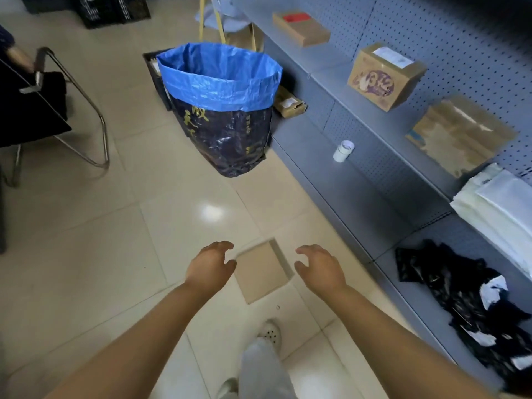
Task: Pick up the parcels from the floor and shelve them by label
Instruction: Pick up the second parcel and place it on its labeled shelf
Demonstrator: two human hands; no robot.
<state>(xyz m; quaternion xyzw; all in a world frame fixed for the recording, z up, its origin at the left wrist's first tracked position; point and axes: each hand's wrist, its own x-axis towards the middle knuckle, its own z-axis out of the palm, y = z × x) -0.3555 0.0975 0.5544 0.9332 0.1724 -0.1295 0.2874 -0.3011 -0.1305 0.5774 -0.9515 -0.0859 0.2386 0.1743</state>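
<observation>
Your left hand point(211, 263) and right hand point(318, 266) reach down on either side of a flat brown parcel point(260, 273) lying on the tiled floor point(86, 240). Both hands are released, fingers loosely spread, not touching the parcel, grasping nothing. Grey shelf point(359, 185) runs along your right, carrying boxes point(385, 76), a white roll point(342, 151), pale bags point(501, 208), black bags point(460, 298). Blue-lined sack point(221, 105) stands ahead, beside the shelf. Chair point(43, 105) at left.
</observation>
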